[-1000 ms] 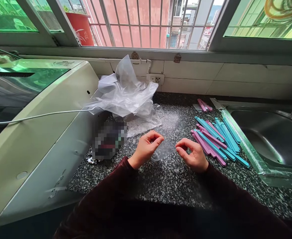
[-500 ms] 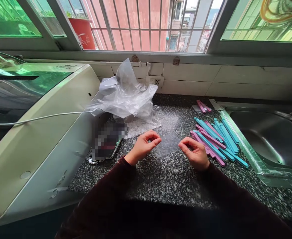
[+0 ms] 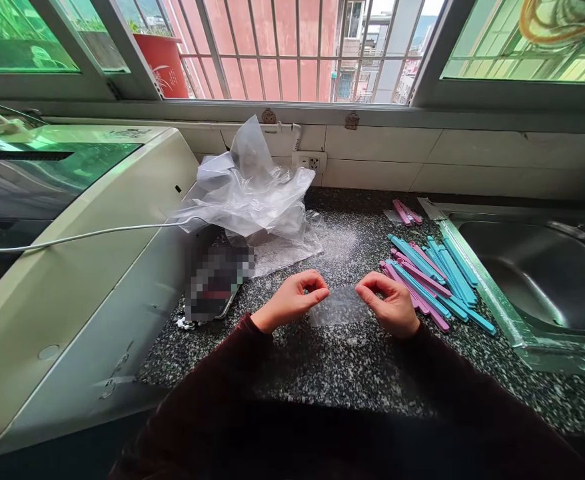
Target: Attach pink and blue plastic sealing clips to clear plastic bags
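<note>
A small clear plastic sheet [image 3: 340,310] hangs between the fingers, its near-transparent body just over the worktop [image 3: 337,380]; whether it is one layer or a bag is hard to tell. The left hand [image 3: 290,303] and the right hand [image 3: 390,308] each close thumb against forefinger in a narrow pinch, apparently on the sheet's two upper corners. Holding it well probably calls for a light, even grip at the very corners, with both hands level and only gentle outward tension, since thin film creases or slips easily. If there are two layers, rolling thumb over forefinger should part them. Just right of the right fingers lie pink and blue strips [image 3: 425,283], close enough for a knuckle to nudge; beyond the left fingers sit crumpled plastic bags [image 3: 267,200].
</note>
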`<state>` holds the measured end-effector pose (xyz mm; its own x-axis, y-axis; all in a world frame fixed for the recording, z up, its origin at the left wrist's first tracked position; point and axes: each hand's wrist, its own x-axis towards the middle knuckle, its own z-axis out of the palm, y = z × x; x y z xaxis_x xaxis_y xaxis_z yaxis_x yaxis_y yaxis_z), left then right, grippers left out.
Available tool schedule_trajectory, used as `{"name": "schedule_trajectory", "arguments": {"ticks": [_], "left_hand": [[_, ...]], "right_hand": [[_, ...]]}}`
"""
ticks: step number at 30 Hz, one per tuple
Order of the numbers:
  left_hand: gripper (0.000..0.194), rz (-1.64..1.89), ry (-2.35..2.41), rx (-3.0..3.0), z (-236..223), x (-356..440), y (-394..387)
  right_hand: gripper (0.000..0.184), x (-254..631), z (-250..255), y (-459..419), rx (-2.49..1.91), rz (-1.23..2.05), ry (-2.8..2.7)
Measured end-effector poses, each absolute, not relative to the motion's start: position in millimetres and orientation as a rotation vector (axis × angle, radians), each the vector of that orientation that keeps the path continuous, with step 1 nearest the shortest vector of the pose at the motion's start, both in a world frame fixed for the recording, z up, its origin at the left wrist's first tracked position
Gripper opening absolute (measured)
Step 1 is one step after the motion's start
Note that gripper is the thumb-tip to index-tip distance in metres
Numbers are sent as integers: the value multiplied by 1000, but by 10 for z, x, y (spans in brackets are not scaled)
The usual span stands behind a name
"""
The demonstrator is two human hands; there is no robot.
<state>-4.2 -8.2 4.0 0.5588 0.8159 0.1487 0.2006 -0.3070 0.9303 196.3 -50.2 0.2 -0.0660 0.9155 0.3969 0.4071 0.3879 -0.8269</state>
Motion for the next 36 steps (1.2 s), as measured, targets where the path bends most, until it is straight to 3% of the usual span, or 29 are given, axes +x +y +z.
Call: {"name": "schedule_trajectory", "arguments": {"ticks": [7,14,20,28,36], "left_hand": [[21,824,902,1700,31,-67,-50],[20,786,866,1706,67,-75,-71],[21,690,795,1755,56,-52,-101],[23,701,868,1675,57,-55,-83],[19,825,910,1725,33,-63,-66]], "right_hand": [[19,2010,-81,-481,-1202,550,-1483],[14,2036,-24,-478,-1209,509,-1716],[16,1988,22,-491,-1128,644,-1982],[18,1981,-36,-488,-1238,583,-1698],[16,1952,-37,-494,-1235,691,-1860]]}}
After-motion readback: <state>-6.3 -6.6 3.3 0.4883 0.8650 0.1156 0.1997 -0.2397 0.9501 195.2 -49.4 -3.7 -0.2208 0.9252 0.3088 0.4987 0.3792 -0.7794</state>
